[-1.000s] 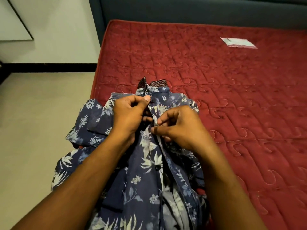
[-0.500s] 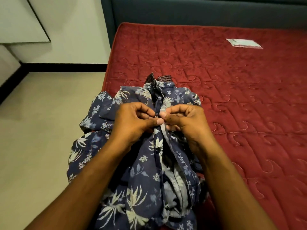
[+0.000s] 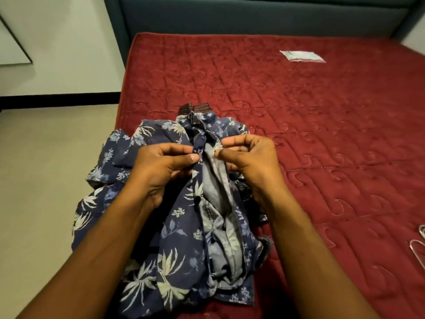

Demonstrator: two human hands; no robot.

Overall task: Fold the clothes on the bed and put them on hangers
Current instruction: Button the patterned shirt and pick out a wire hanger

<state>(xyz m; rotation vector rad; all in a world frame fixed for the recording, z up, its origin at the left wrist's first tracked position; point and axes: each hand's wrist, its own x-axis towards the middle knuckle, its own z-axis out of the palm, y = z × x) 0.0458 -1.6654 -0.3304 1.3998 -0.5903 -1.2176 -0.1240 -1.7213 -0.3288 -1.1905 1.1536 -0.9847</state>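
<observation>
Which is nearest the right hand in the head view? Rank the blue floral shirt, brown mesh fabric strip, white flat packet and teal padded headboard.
1. Blue floral shirt, pinched in the right hand.
2. Brown mesh fabric strip, just beyond the shirt, up-left.
3. White flat packet, far up the red mattress, rightward.
4. Teal padded headboard, behind the mattress.

- Shirt: navy with a pale floral print, crumpled at the red bed's near left edge, front open, grey inside showing.
- Hangers: pale wire loops, cut off at the right.
</observation>
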